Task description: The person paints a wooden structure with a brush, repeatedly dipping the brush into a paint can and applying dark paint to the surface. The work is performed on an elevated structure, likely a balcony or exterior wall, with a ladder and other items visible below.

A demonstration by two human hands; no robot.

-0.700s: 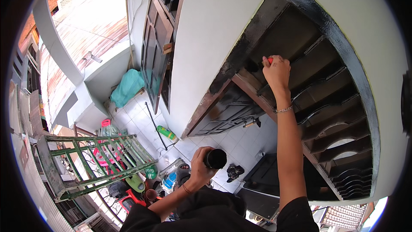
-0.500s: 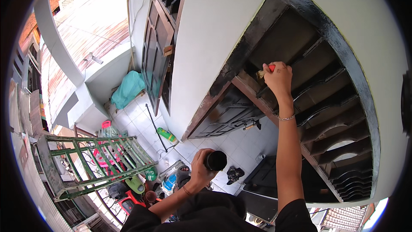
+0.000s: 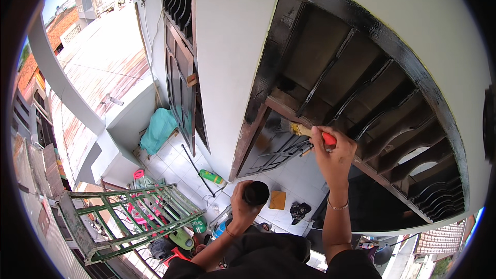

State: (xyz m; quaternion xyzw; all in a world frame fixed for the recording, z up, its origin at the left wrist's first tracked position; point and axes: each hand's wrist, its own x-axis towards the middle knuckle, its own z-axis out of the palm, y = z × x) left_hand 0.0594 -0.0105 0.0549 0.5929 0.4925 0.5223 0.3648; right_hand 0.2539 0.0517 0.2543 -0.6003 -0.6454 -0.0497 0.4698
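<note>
My left hand (image 3: 241, 207) is wrapped round a small round container (image 3: 256, 192) with a dark inside, held low in front of my body. In my right hand (image 3: 336, 159) is a paintbrush (image 3: 300, 129) with a red handle end and a yellow-stained ferrule. Its bristles point left, just below the brown crossbar (image 3: 287, 106) and in front of the dark door (image 3: 268, 142); whether they touch anything I cannot tell. Above are the wavy dark slats (image 3: 356, 93) of a transom. The outer frame (image 3: 351, 8) carries uneven, partly glossy black paint.
A worn green ladder (image 3: 129, 195) leans at the left. Teal cloth (image 3: 159, 130) covers something in the far corner, near an open shutter (image 3: 181, 80). On the white tiles lie a green bottle (image 3: 211, 176), a brown square piece (image 3: 277, 200) and a crumpled black thing (image 3: 299, 212).
My right hand with the paintbrush has come down from the transom to below the crossbar. The view has shifted, and a brown square on the floor now shows. My left hand still holds the container.
</note>
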